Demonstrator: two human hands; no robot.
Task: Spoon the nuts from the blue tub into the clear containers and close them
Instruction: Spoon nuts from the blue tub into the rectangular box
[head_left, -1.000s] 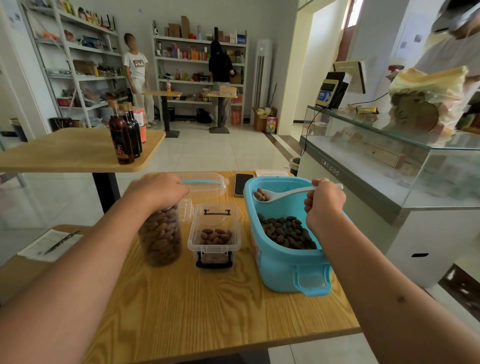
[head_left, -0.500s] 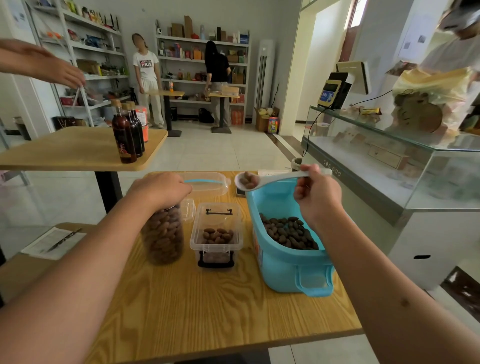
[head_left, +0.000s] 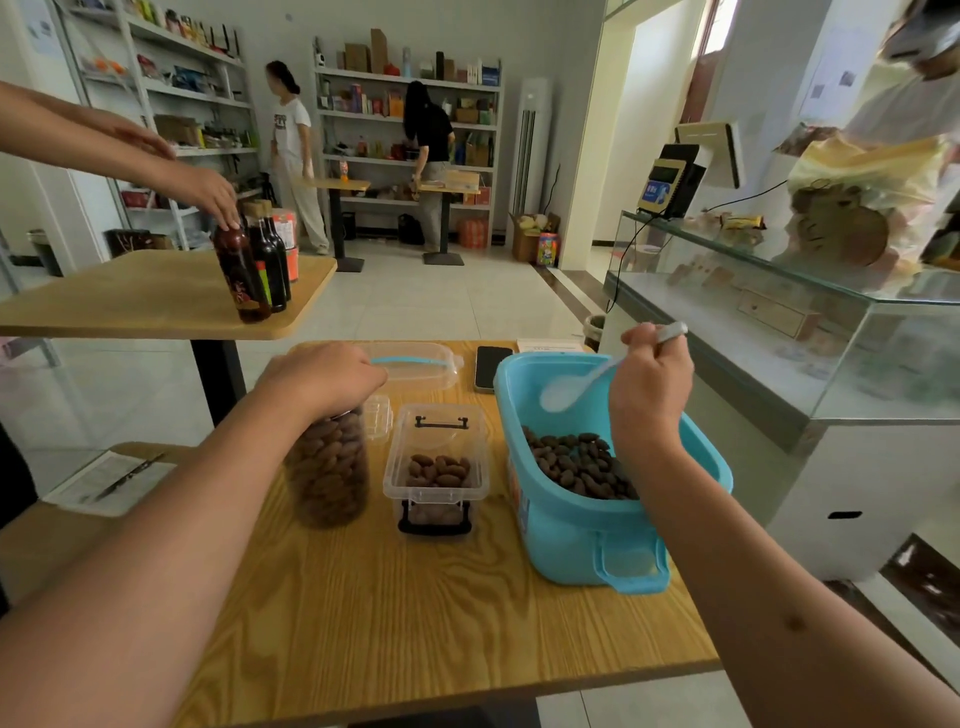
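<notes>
One spoonful gone: half a second back, heaped with nuts and lifted past the far-left rim of the tub (head_left: 571, 525); now white, blurred, apparently empty, and back over the tub. Cannot tell where that load landed. Means, most likely, the start of another scoop.

Plenty of nuts (head_left: 576, 465) left in the tub, piled in its near half, at the right of the table (head_left: 415, 623). Spoon (head_left: 563, 395) above the tub's bare far half, clear of the pile, bowl tipped down and left. Right hand (head_left: 649, 389) wrapped tight round the handle, fingers fully curled, handle end poking out on the far side.

Just left of the tub, the box (head_left: 395, 483): open, only a thin layer of nuts inside, much room to fill. Left again, the jar (head_left: 327, 467), packed nearly to the top. Left hand (head_left: 324, 374) capping the jar as before, fingers curled down round its top; lid under the palm or not, impossible to tell. Looks ready for closing rather than more nuts.

Behind the jar, a small clear lid (head_left: 378, 423); farther, a large lid (head_left: 415, 364) with a blue strip, and a phone (head_left: 491, 366).

Far left, on another table, someone else's hand (head_left: 215, 200) newly down on a dark bottle (head_left: 241, 270).
</notes>
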